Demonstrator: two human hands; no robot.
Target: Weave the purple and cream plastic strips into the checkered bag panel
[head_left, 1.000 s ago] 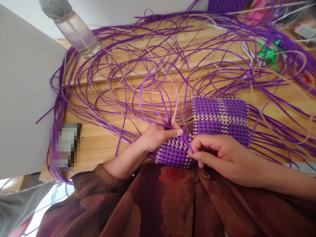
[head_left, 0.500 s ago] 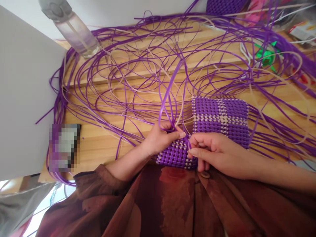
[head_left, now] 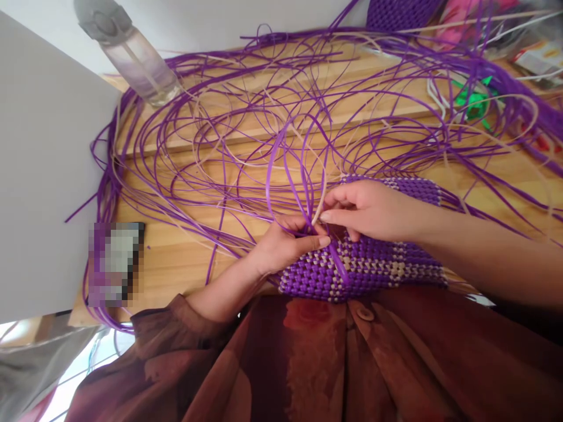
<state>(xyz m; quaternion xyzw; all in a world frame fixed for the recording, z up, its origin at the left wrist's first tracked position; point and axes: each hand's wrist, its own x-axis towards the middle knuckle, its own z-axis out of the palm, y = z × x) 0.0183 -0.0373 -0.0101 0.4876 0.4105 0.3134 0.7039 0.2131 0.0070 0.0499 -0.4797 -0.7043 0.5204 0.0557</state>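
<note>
A purple and beige woven piece [head_left: 373, 271] lies along the near edge of the table, against my clothing. My left hand [head_left: 285, 243] pinches purple strands at its upper left edge, thumb on top. Several loose purple strands [head_left: 269, 170] arch up from that grip. My right hand [head_left: 360, 208] is closed beside it, thumb and fingertips at a beige strand [head_left: 321, 196] where it rises from the weave. A short purple strand [head_left: 339, 266] lies folded down over the woven face. My right hand and forearm hide part of the piece's far section.
Long purple and beige strands [head_left: 211, 135] spread in loops over the wooden table [head_left: 176, 234]. A clear bottle with a grey lid [head_left: 136, 58] stands at the back left. A blurred-out flat object [head_left: 116, 264] lies left. Green foil [head_left: 477, 99] and plastic bags [head_left: 541, 50] are at the right.
My right hand has let go of the purple strand low on the weave and moved up to the beige strand. The purple loop above my left hand has swung left.
</note>
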